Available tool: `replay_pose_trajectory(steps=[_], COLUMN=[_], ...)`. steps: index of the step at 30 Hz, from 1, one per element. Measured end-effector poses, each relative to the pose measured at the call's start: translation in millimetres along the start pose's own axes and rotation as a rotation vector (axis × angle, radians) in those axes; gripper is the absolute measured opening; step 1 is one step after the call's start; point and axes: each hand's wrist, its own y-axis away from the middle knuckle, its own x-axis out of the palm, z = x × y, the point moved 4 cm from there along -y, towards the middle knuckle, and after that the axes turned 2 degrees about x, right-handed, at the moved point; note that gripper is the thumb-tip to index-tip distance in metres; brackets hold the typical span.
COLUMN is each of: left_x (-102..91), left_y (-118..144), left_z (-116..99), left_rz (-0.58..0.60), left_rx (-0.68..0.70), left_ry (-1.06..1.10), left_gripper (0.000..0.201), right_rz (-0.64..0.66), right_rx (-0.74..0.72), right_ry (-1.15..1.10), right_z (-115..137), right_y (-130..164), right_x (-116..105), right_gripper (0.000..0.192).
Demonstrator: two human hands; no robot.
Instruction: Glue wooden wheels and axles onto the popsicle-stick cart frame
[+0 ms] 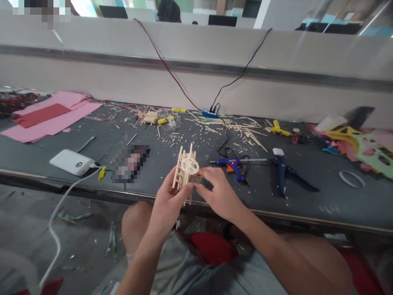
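Observation:
Between my two hands, just above the table's front edge, is a small wooden stick model [186, 166] with a spoked wheel on its face and a ladder-like side. My left hand [170, 194] is closed around its left side and bottom. The fingers of my right hand [215, 190] pinch at its lower right, beside the wheel; what exactly lies between the fingertips is partly hidden. Beyond my right hand, a blue glue gun [235, 166] lies on its side with its small light on. A dark blue plier-like cutter [284, 172] rests to its right.
Loose sticks [245, 133] and offcuts litter the back of the dark table [307, 205], near a blue power strip [209, 113]. At left lie a white power bank [72, 162], a blurred phone-like slab [130, 164] and pink sheets [61, 112]. Cut coloured sheets [365, 147] lie at right.

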Motion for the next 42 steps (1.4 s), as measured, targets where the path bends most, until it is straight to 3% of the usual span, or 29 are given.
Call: replay_pose_trajectory(steps=[3, 6, 10, 15, 24, 32, 42], left_x=[-13.9, -27.5, -34.6, -34.3, -32.2, -28.9, -26.4], left_y=[-16, -27, -36, -44, -51, -48, -41], left_z=[-2, 4, 15, 32, 57, 59, 65], left_rz=[-0.072, -0.171, -0.176, -0.187, -0.156, -0.128, -0.104], left_rx=[0.152, 0.213, 0.29, 0.412, 0.41, 0.428, 0.455], left_ry=[-0.298, -0.593, -0.871, -1.15, -1.243, -1.286, -1.327], left_gripper=[0.056, 0.056, 0.051, 0.048, 0.047, 0.042, 0.042], right_rz=[0.044, 0.077, 0.041, 0.041, -0.051, 0.013, -0.081], right_rx=[0.122, 0.308, 0.523, 0.684, 0.885, 0.919, 0.979], right_ry=[-0.321, -0.756, -1.327, -1.634, -1.609, -1.69, -1.611], right_z=[-11, -25, -36, -44, -59, -60, -67], right_y=[-12, -22, -29, -32, -33, -27, -6], right_x=[33, 71, 113, 139, 145, 150, 133], right_gripper=[0.035, 0.039, 0.038, 0.034, 0.018, 0.021, 0.014])
